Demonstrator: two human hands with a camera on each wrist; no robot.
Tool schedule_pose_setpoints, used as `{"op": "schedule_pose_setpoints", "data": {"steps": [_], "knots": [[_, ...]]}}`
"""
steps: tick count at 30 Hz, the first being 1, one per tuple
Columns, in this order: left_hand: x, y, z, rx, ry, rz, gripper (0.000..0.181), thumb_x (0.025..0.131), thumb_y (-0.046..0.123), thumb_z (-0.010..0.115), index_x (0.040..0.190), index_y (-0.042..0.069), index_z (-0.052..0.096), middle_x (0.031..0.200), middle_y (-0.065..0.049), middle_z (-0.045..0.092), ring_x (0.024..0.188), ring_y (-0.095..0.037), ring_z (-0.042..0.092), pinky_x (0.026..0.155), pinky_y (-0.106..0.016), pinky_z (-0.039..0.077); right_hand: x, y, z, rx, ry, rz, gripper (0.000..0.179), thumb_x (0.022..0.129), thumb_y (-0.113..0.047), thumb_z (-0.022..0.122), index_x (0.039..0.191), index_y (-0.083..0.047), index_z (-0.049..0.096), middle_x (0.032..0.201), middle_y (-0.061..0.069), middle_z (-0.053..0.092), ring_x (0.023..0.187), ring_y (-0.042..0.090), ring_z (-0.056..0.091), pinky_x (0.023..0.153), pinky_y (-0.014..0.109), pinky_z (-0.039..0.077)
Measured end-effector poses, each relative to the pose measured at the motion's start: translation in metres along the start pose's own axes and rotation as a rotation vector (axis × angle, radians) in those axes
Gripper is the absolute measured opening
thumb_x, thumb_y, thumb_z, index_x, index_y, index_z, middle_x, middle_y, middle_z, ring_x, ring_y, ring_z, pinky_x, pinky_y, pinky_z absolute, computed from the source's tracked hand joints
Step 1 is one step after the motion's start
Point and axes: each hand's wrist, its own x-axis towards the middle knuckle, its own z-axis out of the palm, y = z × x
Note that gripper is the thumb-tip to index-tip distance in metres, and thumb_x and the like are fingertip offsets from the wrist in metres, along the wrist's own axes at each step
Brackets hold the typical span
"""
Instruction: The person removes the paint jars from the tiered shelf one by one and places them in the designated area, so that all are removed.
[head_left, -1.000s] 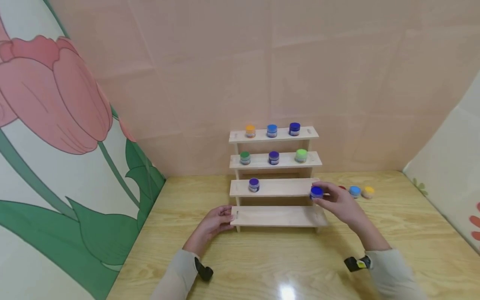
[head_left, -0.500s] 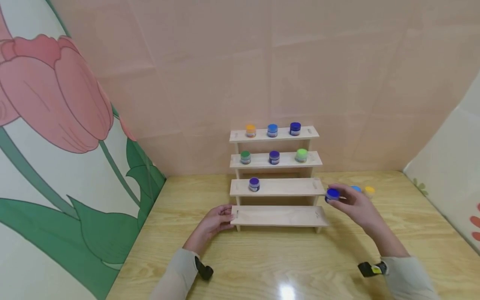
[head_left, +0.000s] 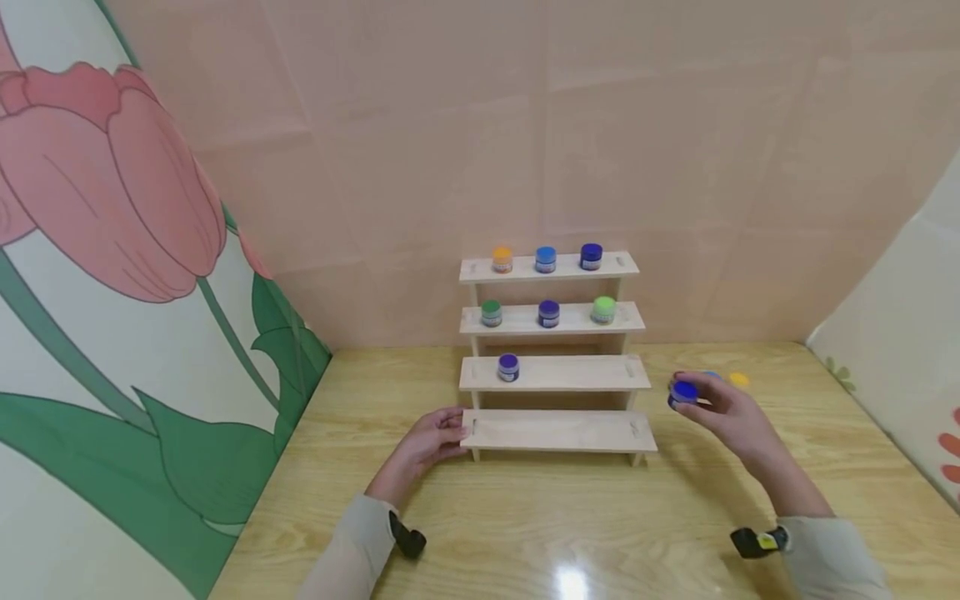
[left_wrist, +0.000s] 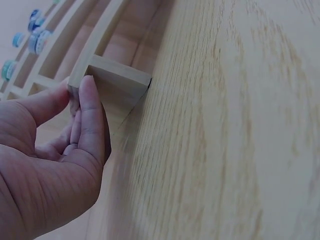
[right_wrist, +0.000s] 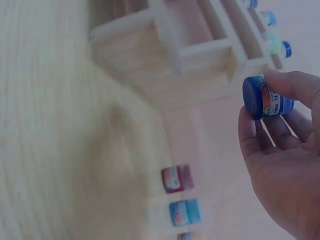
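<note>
A stepped wooden display rack (head_left: 558,432) with several shelves stands on the table in the head view. My left hand (head_left: 429,442) pinches the left end of its lowest shelf between thumb and fingers, as the left wrist view shows up close. To the right of the rack, my right hand (head_left: 731,415) holds a small blue-lidded paint jar (right_wrist: 268,97) by its sides, raised off the table. One purple-lidded jar (head_left: 508,367) sits on the second shelf from the bottom, towards its left. Jars with green (head_left: 491,313), purple and light green lids line the shelf above.
On the top shelf are an orange jar (head_left: 502,260), a light blue jar and a dark blue jar. Behind my right hand, a red jar (right_wrist: 177,178), a light blue jar (right_wrist: 185,212) and a yellow-lidded jar (head_left: 738,380) stand on the table. A wall rises behind the rack.
My right hand has moved right with the blue jar, away from the end of the second-lowest shelf. The left hand stays at the lowest shelf's left end.
</note>
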Motion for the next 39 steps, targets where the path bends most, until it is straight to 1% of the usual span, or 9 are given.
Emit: {"op": "schedule_pose_setpoints", "data": {"steps": [4, 12, 18, 22, 24, 27, 30, 35, 39], "knots": [[-0.001, -0.001, 0.000, 0.002, -0.004, 0.004, 0.056, 0.098, -0.004, 0.060, 0.149, -0.010, 0.038, 0.108, -0.007, 0.058, 0.084, -0.014, 0.065, 0.073, -0.026, 0.061, -0.001, 0.012, -0.005, -0.015, 0.006, 0.030, 0.051, 0.100, -0.020, 0.067, 0.143, 0.001, 0.049, 0.128, -0.015, 0.051, 0.105, -0.010, 0.056, 0.083, 0.012, 0.054], [-0.002, -0.001, 0.000, -0.007, -0.008, -0.001, 0.057, 0.097, -0.004, 0.060, 0.149, -0.009, 0.037, 0.108, -0.007, 0.057, 0.085, -0.014, 0.065, 0.074, -0.026, 0.061, -0.002, 0.034, -0.013, -0.045, 0.009, 0.090, 0.055, 0.099, -0.024, 0.068, 0.143, 0.003, 0.048, 0.121, -0.014, 0.054, 0.102, -0.014, 0.055, 0.081, 0.011, 0.053], [-0.001, -0.001, 0.000, -0.003, -0.008, 0.001, 0.057, 0.097, -0.003, 0.061, 0.149, -0.009, 0.038, 0.108, -0.008, 0.058, 0.085, -0.015, 0.066, 0.074, -0.027, 0.061, -0.001, 0.044, -0.015, -0.093, -0.001, 0.119, 0.057, 0.099, -0.029, 0.067, 0.143, 0.002, 0.049, 0.135, 0.017, 0.053, 0.103, -0.016, 0.050, 0.081, 0.009, 0.050], [0.000, -0.002, -0.001, -0.005, -0.010, 0.002, 0.056, 0.097, -0.004, 0.060, 0.148, -0.010, 0.039, 0.107, -0.007, 0.058, 0.085, -0.014, 0.066, 0.073, -0.026, 0.061, 0.001, 0.050, -0.016, -0.127, -0.009, 0.135, 0.057, 0.099, -0.030, 0.067, 0.142, 0.003, 0.049, 0.138, 0.027, 0.050, 0.104, -0.015, 0.049, 0.081, 0.008, 0.049], [0.000, -0.002, -0.001, -0.007, -0.011, 0.004, 0.055, 0.097, -0.004, 0.060, 0.148, -0.010, 0.039, 0.107, -0.007, 0.058, 0.085, -0.014, 0.065, 0.073, -0.025, 0.061, 0.003, 0.053, -0.016, -0.139, -0.018, 0.137, 0.057, 0.099, -0.028, 0.067, 0.142, 0.005, 0.048, 0.140, 0.029, 0.049, 0.107, -0.005, 0.053, 0.081, 0.009, 0.048], [0.000, -0.002, -0.001, -0.004, -0.010, 0.005, 0.055, 0.098, -0.003, 0.060, 0.148, -0.010, 0.039, 0.106, -0.006, 0.058, 0.085, -0.014, 0.065, 0.073, -0.026, 0.061, 0.005, 0.057, -0.016, -0.146, -0.040, 0.150, 0.059, 0.099, -0.027, 0.067, 0.144, 0.007, 0.046, 0.143, 0.033, 0.044, 0.118, 0.022, 0.057, 0.081, 0.009, 0.048], [0.000, -0.001, -0.001, -0.003, -0.008, 0.003, 0.056, 0.097, -0.003, 0.061, 0.148, -0.009, 0.039, 0.107, -0.006, 0.058, 0.085, -0.014, 0.065, 0.074, -0.026, 0.061, 0.007, 0.059, -0.015, -0.148, -0.067, 0.172, 0.061, 0.100, -0.027, 0.066, 0.146, 0.007, 0.043, 0.146, 0.035, 0.040, 0.127, 0.048, 0.048, 0.080, 0.008, 0.046], [-0.001, 0.000, -0.001, -0.007, -0.014, 0.007, 0.056, 0.097, -0.003, 0.061, 0.148, -0.010, 0.039, 0.108, -0.007, 0.058, 0.085, -0.014, 0.066, 0.074, -0.026, 0.061, 0.013, 0.060, -0.014, -0.178, -0.090, 0.197, 0.059, 0.100, -0.028, 0.066, 0.145, 0.006, 0.046, 0.145, 0.036, 0.039, 0.130, 0.054, 0.044, 0.081, 0.009, 0.044], [-0.001, 0.000, -0.001, -0.007, -0.017, 0.009, 0.056, 0.097, -0.003, 0.061, 0.149, -0.010, 0.038, 0.109, -0.007, 0.058, 0.086, -0.014, 0.065, 0.074, -0.026, 0.061, 0.016, 0.065, -0.013, -0.217, -0.101, 0.200, 0.057, 0.100, -0.027, 0.067, 0.143, 0.006, 0.048, 0.144, 0.037, 0.042, 0.129, 0.054, 0.046, 0.093, 0.030, 0.051]]}}
